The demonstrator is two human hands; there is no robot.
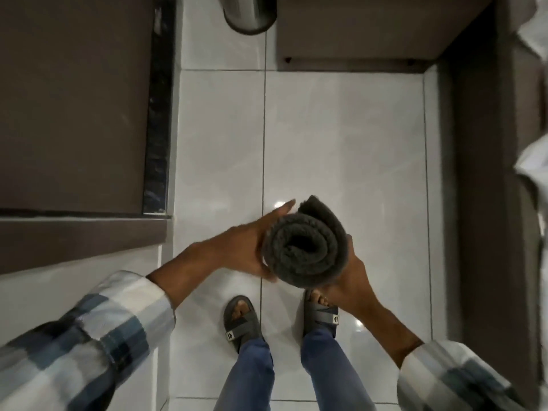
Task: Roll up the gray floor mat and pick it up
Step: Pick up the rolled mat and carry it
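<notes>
Two hands are used to hold the gray floor mat, which is already rolled into a thick roll and is lifted up off the white tiled floor. The roll is seen end-on, with its swirl facing up, above the two sandaled feet and over a dark line between the tiles.

The left hand is laid flat against the left side of the roll, with its fingers pressed together and stretched out straight along the mat. The right hand is cupped under and around the right side. Its fingers are mostly hidden by the roll, so it cannot be told if they are spread or close together.

One loose flap is seen sticking out at the far side of the roll. It is not held down by either hand. If the squeeze is let go a little, the roll could be opened up from that flap, and the mat could be dropped back onto the floor.

Because the left hand is only pressed flat and not wrapped around, the soft mat could be slipped out downward between the hands. A shiny bin and dark cabinets are kept well apart from the roll, so nothing is likely to be bumped.
</notes>
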